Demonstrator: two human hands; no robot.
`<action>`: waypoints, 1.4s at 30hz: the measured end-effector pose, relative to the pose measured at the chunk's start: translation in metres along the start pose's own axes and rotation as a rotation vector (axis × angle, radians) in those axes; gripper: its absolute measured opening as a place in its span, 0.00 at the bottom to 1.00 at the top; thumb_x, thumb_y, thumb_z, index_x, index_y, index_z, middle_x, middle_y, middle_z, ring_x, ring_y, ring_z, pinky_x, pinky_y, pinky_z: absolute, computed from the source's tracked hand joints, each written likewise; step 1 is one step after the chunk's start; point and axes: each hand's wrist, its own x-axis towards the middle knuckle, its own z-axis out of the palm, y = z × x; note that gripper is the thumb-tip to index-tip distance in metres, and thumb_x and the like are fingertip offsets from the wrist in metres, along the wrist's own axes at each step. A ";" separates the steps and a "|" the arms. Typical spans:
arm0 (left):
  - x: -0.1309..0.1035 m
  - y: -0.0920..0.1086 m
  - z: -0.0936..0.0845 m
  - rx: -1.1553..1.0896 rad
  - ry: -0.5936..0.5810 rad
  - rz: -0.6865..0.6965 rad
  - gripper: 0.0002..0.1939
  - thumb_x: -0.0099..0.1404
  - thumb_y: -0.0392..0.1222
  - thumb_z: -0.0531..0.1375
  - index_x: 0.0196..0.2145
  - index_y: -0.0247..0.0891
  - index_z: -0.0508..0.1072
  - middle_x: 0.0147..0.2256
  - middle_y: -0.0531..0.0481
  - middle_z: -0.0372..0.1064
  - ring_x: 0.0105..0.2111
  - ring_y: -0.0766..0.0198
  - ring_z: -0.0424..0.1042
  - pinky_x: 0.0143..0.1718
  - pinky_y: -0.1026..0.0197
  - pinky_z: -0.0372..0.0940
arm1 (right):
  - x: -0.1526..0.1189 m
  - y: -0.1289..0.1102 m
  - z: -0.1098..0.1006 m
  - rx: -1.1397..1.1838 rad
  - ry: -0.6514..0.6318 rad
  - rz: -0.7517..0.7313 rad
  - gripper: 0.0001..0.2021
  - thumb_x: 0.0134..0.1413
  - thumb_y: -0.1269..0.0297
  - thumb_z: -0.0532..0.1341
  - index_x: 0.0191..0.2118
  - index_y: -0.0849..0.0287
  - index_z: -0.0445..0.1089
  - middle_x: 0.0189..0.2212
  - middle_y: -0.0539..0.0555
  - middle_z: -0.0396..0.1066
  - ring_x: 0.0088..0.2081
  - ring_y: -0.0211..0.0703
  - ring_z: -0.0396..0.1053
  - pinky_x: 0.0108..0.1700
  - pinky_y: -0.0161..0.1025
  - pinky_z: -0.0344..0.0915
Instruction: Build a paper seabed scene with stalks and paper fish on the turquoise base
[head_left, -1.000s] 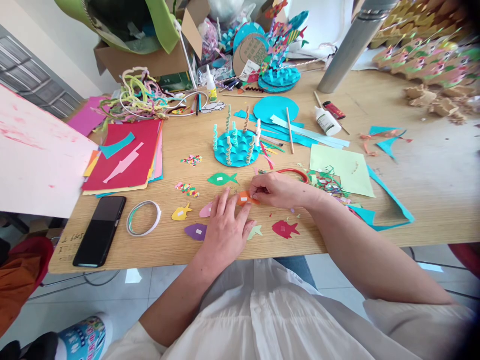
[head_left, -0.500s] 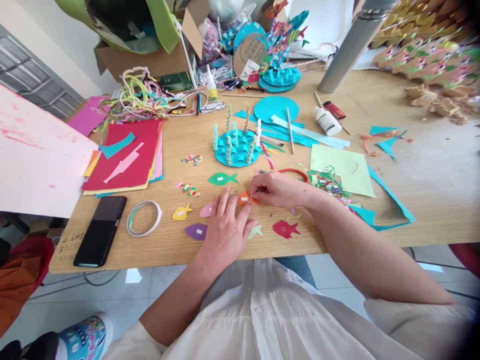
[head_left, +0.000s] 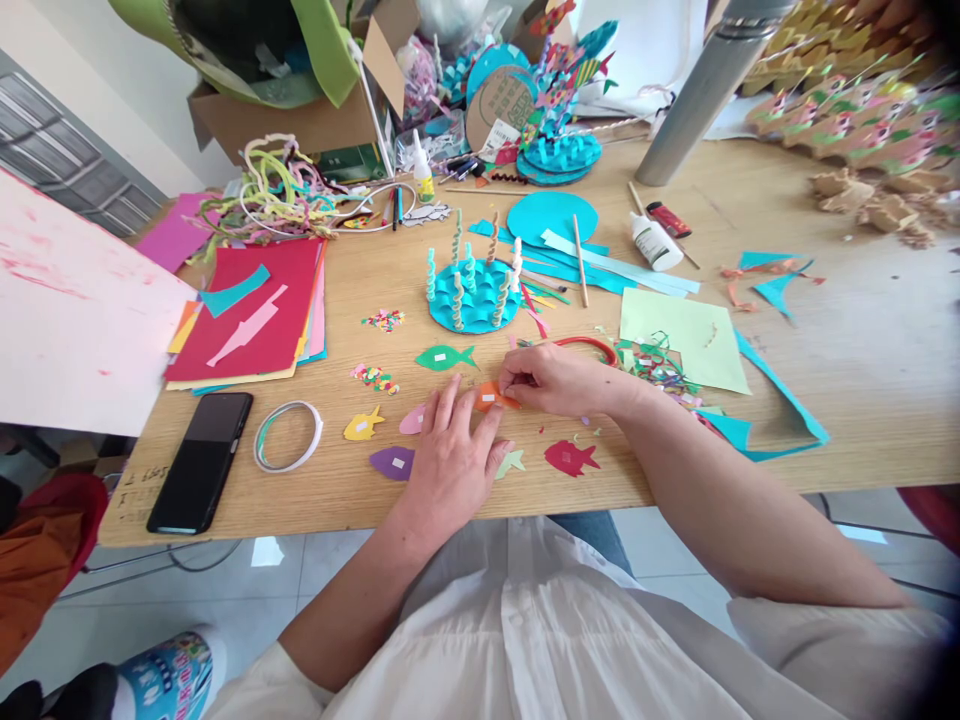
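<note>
From here the orange paper fish (head_left: 491, 390) looks light and easily creased, best held by its edges, with the left hand (head_left: 451, 465) spread open and the right hand (head_left: 555, 378) pinched closed at the tail.

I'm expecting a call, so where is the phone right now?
In the head view, the phone lies at the near left corner of the table, just left of the white tape roll.

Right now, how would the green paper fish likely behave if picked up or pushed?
The green fish looks like flat, thin paper: probably light and bendy. Its narrow tail may crease first. Lying flush with the table, it would likely slide if pushed.
</note>
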 end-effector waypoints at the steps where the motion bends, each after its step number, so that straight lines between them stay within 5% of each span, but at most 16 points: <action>1: 0.000 0.000 0.000 0.000 0.002 0.000 0.18 0.70 0.46 0.54 0.53 0.38 0.70 0.57 0.37 0.62 0.65 0.42 0.50 0.63 0.38 0.54 | 0.000 0.000 0.000 0.003 0.001 0.001 0.08 0.50 0.75 0.54 0.29 0.61 0.71 0.26 0.52 0.72 0.24 0.34 0.64 0.30 0.32 0.57; 42: -0.001 0.000 0.001 -0.004 0.023 0.004 0.17 0.70 0.45 0.53 0.53 0.38 0.69 0.57 0.38 0.62 0.66 0.44 0.49 0.62 0.37 0.55 | 0.000 0.002 0.005 0.007 0.076 -0.037 0.07 0.51 0.73 0.55 0.30 0.62 0.71 0.28 0.53 0.72 0.26 0.35 0.64 0.32 0.33 0.58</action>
